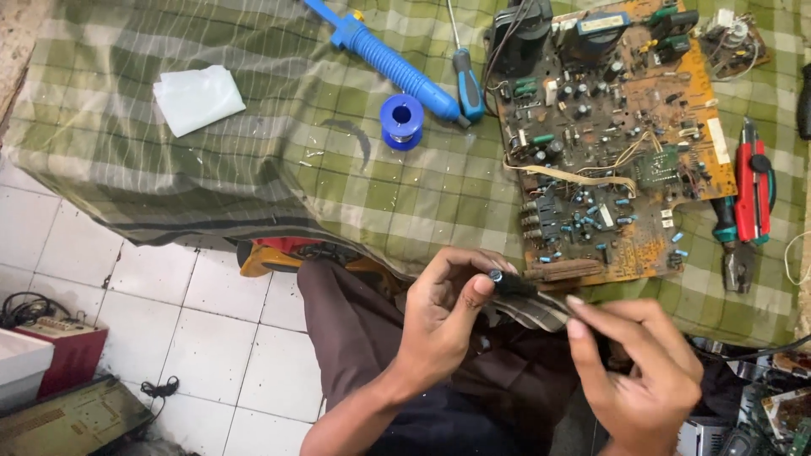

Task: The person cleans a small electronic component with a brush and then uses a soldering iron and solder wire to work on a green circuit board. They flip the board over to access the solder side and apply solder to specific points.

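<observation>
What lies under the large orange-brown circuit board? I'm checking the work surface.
The orange-brown circuit board rests on a green checked cloth, which shows all around it. Whatever lies beneath the cloth is covered.

**Materials and finishes, bench view**

Worktop (253,160) was covered in woven checked cloth, green and cream, matt, creased. Circuit board (617,135) looked like tan laminate, dull, studded with glossy plastic and metal parts. Desoldering pump (393,63) was smooth blue plastic, slight sheen. Screwdriver (466,80) had a blue plastic handle, bare metal shaft. Solder spool (400,121) was blue plastic. White folded sheet (197,99) looked like thin plastic or paper, can't tell which. Pliers (748,211) had red handles, grey metal jaws. Floor (203,338) was glazed white tile, scuffed.
</observation>
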